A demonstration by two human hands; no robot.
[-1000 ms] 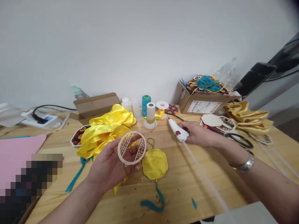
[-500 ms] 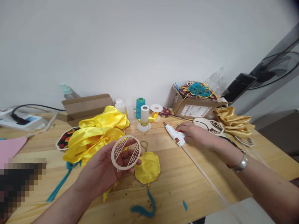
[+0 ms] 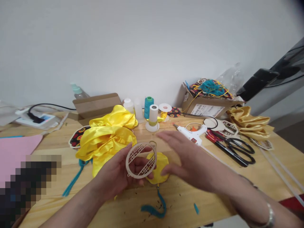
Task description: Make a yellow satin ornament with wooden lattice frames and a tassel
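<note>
My left hand (image 3: 121, 174) grips a round wooden lattice frame (image 3: 128, 165), its cut-out pattern facing me. Just to the right, my right hand (image 3: 181, 158) hovers with fingers apart and nothing in it. Below and partly behind both hands lies a yellow fabric pouch (image 3: 159, 172) with a cord loop on top and a teal tassel (image 3: 154, 213) trailing from its bottom. A white glue gun (image 3: 193, 135) rests on the table beyond my right hand. Shiny yellow cloth (image 3: 106, 137) is bunched to the left of my left hand.
Black-handled scissors (image 3: 237, 148) lie at the right, near gold cloth (image 3: 250, 123). At the back stand thread spools (image 3: 148, 107), an open cardboard box (image 3: 97, 107) and a filled carton (image 3: 206, 109). A power strip (image 3: 38, 119) and pink sheet (image 3: 19, 152) are on the left.
My right hand has come away from beside the glue gun, moving left toward the lattice frame. Scissors behind it are now exposed. My left hand still holds the frame.
</note>
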